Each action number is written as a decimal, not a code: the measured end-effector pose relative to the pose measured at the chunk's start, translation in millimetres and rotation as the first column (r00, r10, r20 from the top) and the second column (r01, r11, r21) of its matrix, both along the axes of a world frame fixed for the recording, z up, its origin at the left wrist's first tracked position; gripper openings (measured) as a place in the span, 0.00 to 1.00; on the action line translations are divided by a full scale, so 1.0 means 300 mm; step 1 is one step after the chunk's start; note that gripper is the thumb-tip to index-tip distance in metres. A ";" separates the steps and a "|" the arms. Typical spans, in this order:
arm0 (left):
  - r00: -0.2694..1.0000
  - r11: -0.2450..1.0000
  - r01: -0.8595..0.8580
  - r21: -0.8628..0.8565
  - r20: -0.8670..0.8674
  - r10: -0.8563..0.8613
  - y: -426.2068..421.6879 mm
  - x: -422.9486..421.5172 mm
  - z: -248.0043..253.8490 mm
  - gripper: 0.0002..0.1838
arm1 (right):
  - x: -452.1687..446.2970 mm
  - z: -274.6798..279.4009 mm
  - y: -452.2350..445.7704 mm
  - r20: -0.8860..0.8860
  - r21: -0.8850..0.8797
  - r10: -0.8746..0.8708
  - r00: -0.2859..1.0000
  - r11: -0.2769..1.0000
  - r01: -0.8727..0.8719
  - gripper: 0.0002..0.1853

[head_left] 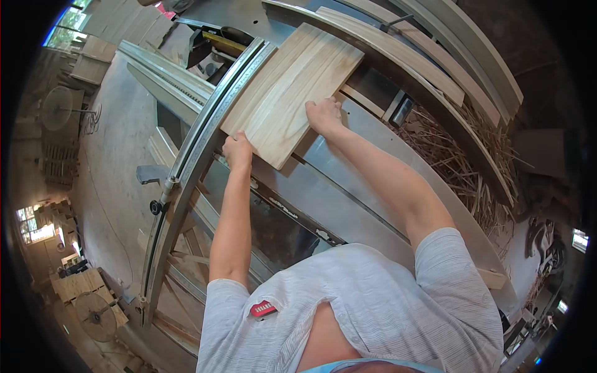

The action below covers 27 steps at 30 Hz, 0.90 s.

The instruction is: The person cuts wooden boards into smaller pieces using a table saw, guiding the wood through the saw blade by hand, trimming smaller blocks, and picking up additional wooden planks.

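Note:
A flat rectangular wooden board (292,90) with pale grain lies on the metal machine table (348,180), its far left side along a long metal rail (214,105). At its near left corner my left hand (237,149) grips the edge, fingers curled and partly hidden by the board. On the right edge, my right hand (324,116) holds the board with its fingers closed around the side. Both arms are stretched forward.
Long wooden strips (429,56) lie beyond the dark curved beam at the upper right. A heap of thin wood offcuts (460,161) sits right of the table. On the left stand a fan (59,109), stacked boards (93,59) and another fan (96,316).

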<state>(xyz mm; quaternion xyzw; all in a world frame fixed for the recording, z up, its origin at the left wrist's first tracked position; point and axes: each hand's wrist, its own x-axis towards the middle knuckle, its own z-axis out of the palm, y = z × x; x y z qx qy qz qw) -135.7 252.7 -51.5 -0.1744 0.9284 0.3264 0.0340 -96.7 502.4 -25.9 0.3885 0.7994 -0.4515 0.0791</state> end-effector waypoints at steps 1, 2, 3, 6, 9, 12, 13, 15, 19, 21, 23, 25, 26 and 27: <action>1.000 1.000 0.020 -0.009 0.020 -0.020 0.007 0.003 0.015 0.32 | 0.002 -0.012 -0.003 -0.005 -0.002 0.006 1.000 1.000 -0.006 0.38; 0.998 1.000 0.027 -0.004 0.052 -0.027 0.005 0.002 0.023 0.31 | 0.017 -0.012 0.000 -0.024 0.015 0.019 1.000 1.000 -0.019 0.37; 0.995 0.996 0.088 -0.016 0.057 -0.087 -0.008 -0.003 0.011 0.32 | 0.020 -0.013 0.007 -0.060 0.034 0.038 0.997 0.999 -0.036 0.37; 0.987 0.986 0.161 0.044 -0.007 -0.161 -0.072 -0.023 -0.067 0.32 | 0.019 -0.195 0.050 -0.250 0.158 0.143 0.958 0.982 -0.106 0.33; 0.994 0.942 0.109 0.316 -0.034 -0.104 -0.077 0.040 0.011 0.24 | 0.023 -0.245 0.079 -0.288 0.073 0.062 0.955 0.996 -0.043 0.31; 0.992 0.827 0.063 0.558 0.060 -0.115 -0.100 0.101 0.019 0.17 | 0.022 -0.169 0.094 -0.170 -0.126 0.046 0.984 0.990 -0.068 0.39; 0.991 0.828 0.051 0.559 0.073 -0.111 -0.101 0.136 0.013 0.18 | 0.024 -0.149 0.085 -0.180 -0.123 0.047 0.983 0.990 -0.070 0.39; 0.990 0.810 -0.006 0.587 0.118 -0.079 -0.070 0.218 0.013 0.21 | 0.036 -0.125 0.063 -0.150 0.079 0.044 0.988 0.996 -0.032 0.35; 0.983 0.748 -0.052 0.662 0.168 -0.081 -0.034 0.256 -0.005 0.25 | 0.038 -0.106 0.050 -0.135 0.085 0.032 0.990 0.996 -0.020 0.37; 0.984 0.718 -0.103 0.689 0.176 -0.028 -0.030 0.252 -0.019 0.25 | 0.045 -0.087 0.045 -0.129 0.088 0.027 0.991 0.996 -0.016 0.37; 0.986 0.718 -0.094 0.690 0.165 -0.029 -0.034 0.257 -0.029 0.24 | 0.044 -0.085 0.049 -0.135 0.047 0.016 0.991 0.999 -0.010 0.37; 0.988 0.714 -0.078 0.695 0.150 -0.039 -0.035 0.259 -0.030 0.24 | 0.053 -0.086 0.056 -0.145 0.012 -0.001 0.989 1.000 0.003 0.37; 0.989 0.710 -0.076 0.700 0.144 -0.036 -0.036 0.260 -0.027 0.23 | 0.060 -0.083 0.061 -0.174 0.008 0.029 0.984 1.000 -0.028 0.37; 0.990 0.704 -0.076 0.706 0.139 -0.032 -0.033 0.262 -0.027 0.23 | 0.066 -0.080 0.070 -0.202 0.008 0.060 0.978 0.998 -0.060 0.38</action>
